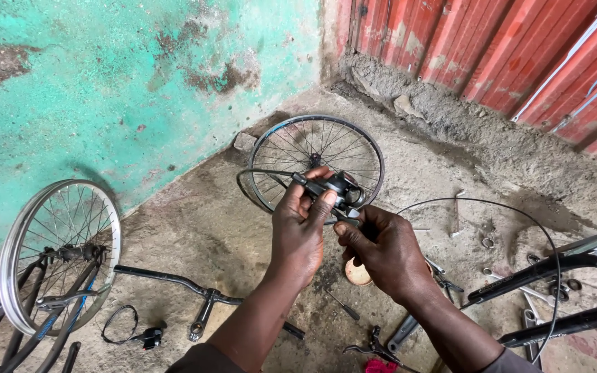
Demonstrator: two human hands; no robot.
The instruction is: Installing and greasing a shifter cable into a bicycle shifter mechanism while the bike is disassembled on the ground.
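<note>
Nearest lie a handlebar [195, 290] and a small lever with cable loop [139, 335] on the concrete floor [195, 228]. Above them the left hand [298, 231] and right hand [381, 252] have their fingers closed round a shifter [336, 190], held in mid-air: black, chunky, slightly blurred, a thin black cable [257, 176] arcing from it. Beyond stands a spoked wheel [316, 162] by the turquoise wall [105, 83]

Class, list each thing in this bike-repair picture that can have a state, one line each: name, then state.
Left hand: gripping the black shifter.
Right hand: pinching the shifter's underside.
Black wheel: lying flat, tyreless.
Silver wheel: upright, against the wall.
Handlebar: lying on the floor.
</note>
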